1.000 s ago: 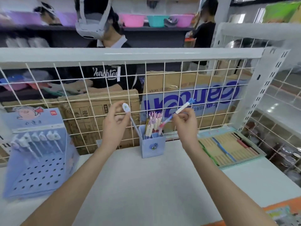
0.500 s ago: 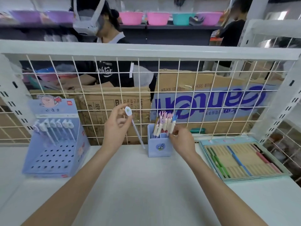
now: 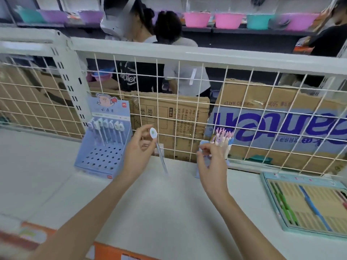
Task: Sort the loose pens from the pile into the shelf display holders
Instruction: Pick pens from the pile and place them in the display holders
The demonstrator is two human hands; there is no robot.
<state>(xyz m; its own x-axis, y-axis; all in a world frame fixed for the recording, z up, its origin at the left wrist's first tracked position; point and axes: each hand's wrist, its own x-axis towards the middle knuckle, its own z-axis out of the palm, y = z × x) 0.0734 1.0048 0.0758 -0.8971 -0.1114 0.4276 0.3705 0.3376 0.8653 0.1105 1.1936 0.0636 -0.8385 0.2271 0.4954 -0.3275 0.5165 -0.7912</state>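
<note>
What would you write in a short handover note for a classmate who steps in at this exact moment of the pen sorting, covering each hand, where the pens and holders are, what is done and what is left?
Left hand: pinches a pen with a round white topper, tip hanging down over the shelf.
Right hand: fingers loosely curled in front of the small blue pen cup; it seems to hold nothing, though blur makes that unsure.
Cup: full of pink and white pens, against the wire grid.
Blue perforated display stand, left of the hands: one back row of matching white-topped pens, front holes free.
Done: that back row.
Left: probably seat the held pen in the stand.
</note>
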